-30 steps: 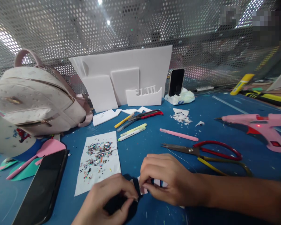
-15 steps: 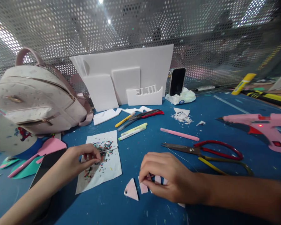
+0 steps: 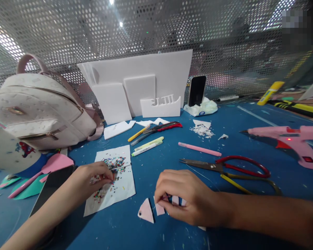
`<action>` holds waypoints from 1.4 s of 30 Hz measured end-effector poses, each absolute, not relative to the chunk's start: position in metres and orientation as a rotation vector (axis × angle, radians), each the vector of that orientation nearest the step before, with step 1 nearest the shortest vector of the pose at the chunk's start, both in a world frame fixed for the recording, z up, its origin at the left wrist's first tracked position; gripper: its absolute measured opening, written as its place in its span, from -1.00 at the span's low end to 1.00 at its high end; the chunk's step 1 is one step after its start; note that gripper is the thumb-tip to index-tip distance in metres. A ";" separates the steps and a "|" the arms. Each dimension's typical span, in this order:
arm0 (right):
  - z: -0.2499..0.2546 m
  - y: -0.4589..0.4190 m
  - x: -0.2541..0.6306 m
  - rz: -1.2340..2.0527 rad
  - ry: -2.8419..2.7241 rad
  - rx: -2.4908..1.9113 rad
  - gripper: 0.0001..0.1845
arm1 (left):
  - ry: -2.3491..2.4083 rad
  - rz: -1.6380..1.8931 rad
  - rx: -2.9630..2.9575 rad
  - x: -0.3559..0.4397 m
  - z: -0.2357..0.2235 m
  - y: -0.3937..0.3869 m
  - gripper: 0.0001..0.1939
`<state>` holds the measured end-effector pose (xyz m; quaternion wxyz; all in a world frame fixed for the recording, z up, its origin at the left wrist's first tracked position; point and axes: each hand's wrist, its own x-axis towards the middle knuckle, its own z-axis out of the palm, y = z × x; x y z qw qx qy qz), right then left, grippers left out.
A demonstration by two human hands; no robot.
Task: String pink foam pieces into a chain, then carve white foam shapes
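Observation:
My left hand (image 3: 92, 177) rests on a white paper sheet (image 3: 117, 189) strewn with coloured glitter bits (image 3: 114, 162), its fingertips pinched together over the bits. My right hand (image 3: 184, 196) lies on the blue table (image 3: 156, 163) with fingers curled, pinching small pink foam pieces (image 3: 160, 208) strung in a row. A pink triangular piece (image 3: 146, 210) lies just left of that hand. What the left fingertips pinch is too small to make out.
Red-handled scissors (image 3: 224, 166), a pink stick (image 3: 199, 149), markers (image 3: 147, 146) and a utility knife (image 3: 159, 128) lie mid-table. A pink glue gun (image 3: 289, 139) lies right. A white backpack (image 3: 39, 107), a phone (image 3: 50, 185), white foam boards (image 3: 146, 86) and a standing phone (image 3: 197, 91) ring the area.
My left hand left the pink pieces and moved up-left onto the glitter sheet, then closed its fingertips on the bits. The right hand stayed on the pink pieces.

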<state>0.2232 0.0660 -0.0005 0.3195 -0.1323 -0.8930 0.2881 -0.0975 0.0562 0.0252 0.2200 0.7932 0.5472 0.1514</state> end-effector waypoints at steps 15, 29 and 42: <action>-0.001 0.065 0.223 0.766 -2.334 -0.357 -0.90 | 1.598 0.342 2.160 -0.101 0.031 0.056 -0.79; 0.000 0.065 0.222 0.787 -2.279 -0.423 -0.90 | 1.482 0.921 1.795 -0.042 0.019 0.025 -0.89; 0.004 0.063 0.223 0.788 -2.193 -0.490 -0.89 | 1.230 1.121 1.673 -0.002 -0.002 -0.001 -0.84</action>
